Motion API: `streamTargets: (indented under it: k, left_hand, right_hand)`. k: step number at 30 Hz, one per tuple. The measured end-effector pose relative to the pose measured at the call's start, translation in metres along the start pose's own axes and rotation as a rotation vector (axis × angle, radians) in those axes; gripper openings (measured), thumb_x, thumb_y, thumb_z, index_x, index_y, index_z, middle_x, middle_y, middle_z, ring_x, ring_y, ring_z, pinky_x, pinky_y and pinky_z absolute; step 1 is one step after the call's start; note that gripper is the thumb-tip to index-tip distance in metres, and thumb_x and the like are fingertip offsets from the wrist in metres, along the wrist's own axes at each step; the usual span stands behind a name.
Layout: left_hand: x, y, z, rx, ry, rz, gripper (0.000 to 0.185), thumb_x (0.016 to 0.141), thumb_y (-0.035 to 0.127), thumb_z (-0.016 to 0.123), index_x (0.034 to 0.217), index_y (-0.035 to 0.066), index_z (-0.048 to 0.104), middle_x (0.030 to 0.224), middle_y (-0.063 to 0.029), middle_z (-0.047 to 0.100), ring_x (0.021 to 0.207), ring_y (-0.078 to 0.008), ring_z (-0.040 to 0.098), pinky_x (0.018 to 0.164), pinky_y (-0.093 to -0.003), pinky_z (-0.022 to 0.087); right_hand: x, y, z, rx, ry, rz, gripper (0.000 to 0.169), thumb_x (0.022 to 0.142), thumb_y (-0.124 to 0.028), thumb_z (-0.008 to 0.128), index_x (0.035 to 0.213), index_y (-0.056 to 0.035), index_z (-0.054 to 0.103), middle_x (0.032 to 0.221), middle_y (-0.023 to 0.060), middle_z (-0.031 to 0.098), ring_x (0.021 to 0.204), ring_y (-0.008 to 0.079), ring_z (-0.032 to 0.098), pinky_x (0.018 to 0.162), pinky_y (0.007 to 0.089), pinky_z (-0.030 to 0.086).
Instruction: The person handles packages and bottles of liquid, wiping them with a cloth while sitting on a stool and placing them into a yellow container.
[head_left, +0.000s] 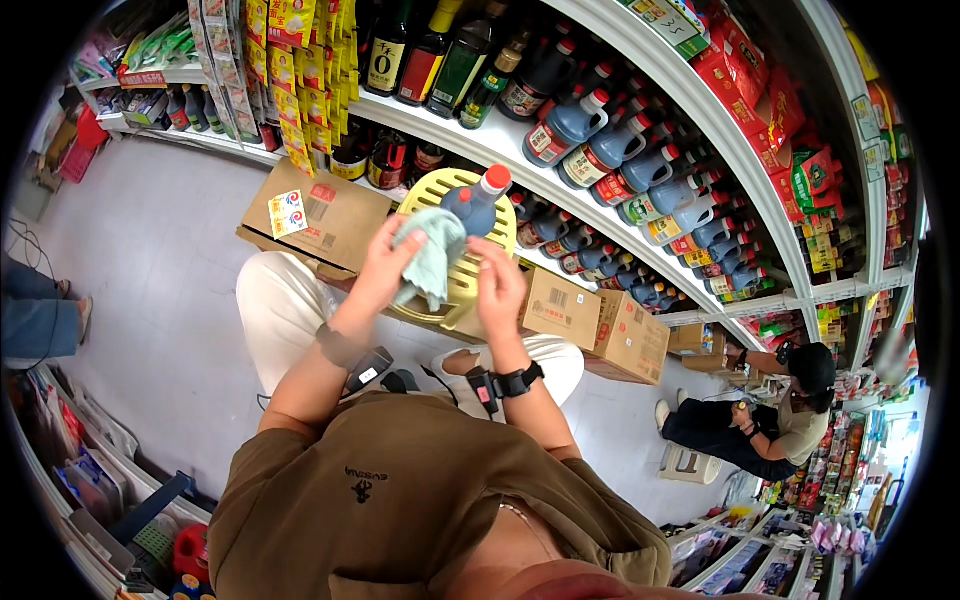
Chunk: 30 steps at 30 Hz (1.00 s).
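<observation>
My left hand (386, 262) grips a pale green cloth (435, 251), which hangs down in front of me. Behind the cloth, a dark plastic bottle with a red cap (480, 199) stands on a yellow slotted plastic stool (420, 193); a smaller red cap shows just above the cloth. To the right of the cloth is my right hand (495, 281), slightly blurred, its fingers partly bent and apart, with nothing seen in it. Whether its fingertips touch the cloth's edge or the bottle cannot be told. The cloth hides the bottle's lower part.
White shelves (480, 146) with rows of sauce bottles (559, 127) rise beyond the stool. Cardboard boxes (349, 214) line the floor before them. Yellow sachet strips (300, 82) hang at the upper left. A co-worker (780, 420) sits at the right; another person's legs (41, 311) show at the left.
</observation>
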<state>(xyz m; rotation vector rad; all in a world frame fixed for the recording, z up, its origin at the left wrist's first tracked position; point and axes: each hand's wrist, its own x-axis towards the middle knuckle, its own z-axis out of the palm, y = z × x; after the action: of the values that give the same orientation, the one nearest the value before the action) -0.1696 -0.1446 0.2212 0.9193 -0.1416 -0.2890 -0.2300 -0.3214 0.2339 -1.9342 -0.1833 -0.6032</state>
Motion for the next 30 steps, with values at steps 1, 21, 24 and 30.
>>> streamTargets:
  k: [1,21,24,30]
  left_hand:
    - [-0.002,0.009,0.003,-0.171,0.065,0.008,0.030,0.089,0.018,0.061,0.111,0.001,0.052,0.102,-0.0041,0.059,0.092,-0.0108,0.056,0.077,-0.0241,0.046]
    - [0.046,-0.057,0.008,0.513,0.018,0.366,0.058,0.096,0.036,0.047,0.137,-0.002,0.029,0.125,-0.0192,0.050,0.118,-0.0268,0.047,0.099,-0.0350,0.035]
    - [0.046,-0.045,0.022,0.510,-0.017,0.397,0.054,0.096,0.033,0.049,0.134,-0.003,0.033,0.125,-0.0191,0.049,0.118,-0.0279,0.047,0.099,-0.0355,0.035]
    - [0.070,-0.021,0.040,0.673,-0.005,0.655,0.034,0.093,0.027,0.054,0.110,-0.001,0.049,0.108,-0.0176,0.053,0.103,-0.0321,0.051,0.092,-0.0362,0.038]
  right_hand:
    - [0.008,0.001,-0.006,-0.024,0.027,-0.038,0.028,0.086,0.000,0.048,0.112,-0.0002,0.060,0.125,0.0175,0.054,0.115,0.0250,0.052,0.091,0.0325,0.044]
    - [0.072,0.042,0.031,0.118,0.153,0.050,0.076,0.075,-0.033,0.074,0.135,-0.0084,0.034,0.114,0.0121,0.050,0.101,0.0247,0.048,0.092,0.0358,0.038]
    - [0.070,0.041,0.031,0.120,0.190,0.049,0.078,0.075,-0.036,0.074,0.136,-0.0073,0.034,0.118,0.0128,0.049,0.104,0.0251,0.047,0.093,0.0363,0.037]
    - [0.067,0.040,0.032,0.073,0.232,0.032,0.076,0.076,-0.032,0.074,0.135,-0.0070,0.034,0.118,0.0134,0.050,0.103,0.0256,0.048,0.092,0.0372,0.038]
